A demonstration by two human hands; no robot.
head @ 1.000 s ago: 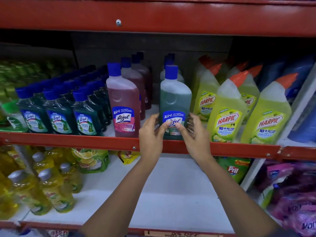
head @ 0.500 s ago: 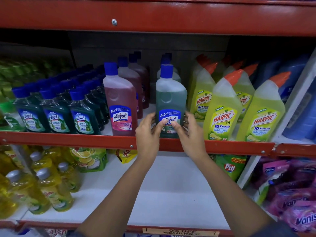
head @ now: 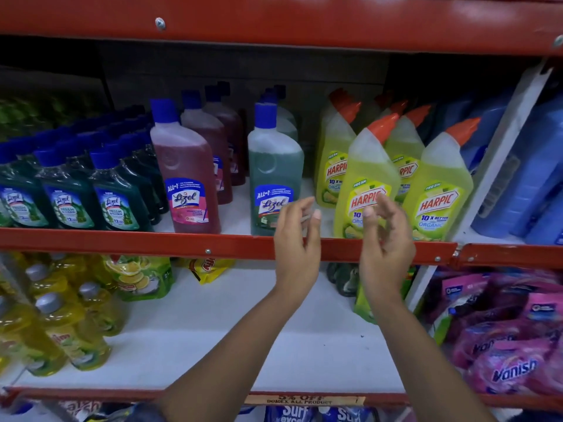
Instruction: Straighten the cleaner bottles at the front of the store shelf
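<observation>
A green Lizol bottle (head: 274, 169) with a blue cap stands upright at the front of the red shelf (head: 152, 240), label facing me. A pink Lizol bottle (head: 185, 178) stands to its left. To its right stand yellow-green Harpic bottles (head: 365, 166) with orange caps. My left hand (head: 297, 239) hovers open just right of the green bottle, in front of the shelf lip, holding nothing. Open as well, my right hand (head: 385, 239) is raised in front of the nearest Harpic bottle, fingers spread, touching nothing that I can see.
Small dark green Lizol bottles (head: 67, 202) fill the shelf's left side. Blue bottles (head: 524, 178) stand beyond a white divider (head: 502, 147) at right. Below are yellow dish-liquid bottles (head: 61, 324), green pouches (head: 140, 275) and pink Vanish packs (head: 511, 345). Another red shelf (head: 274, 19) runs overhead.
Both hands have let go of the green Lizol bottle and shifted right; the right hand now sits before the nearest Harpic bottle. The green bottle stays upright.
</observation>
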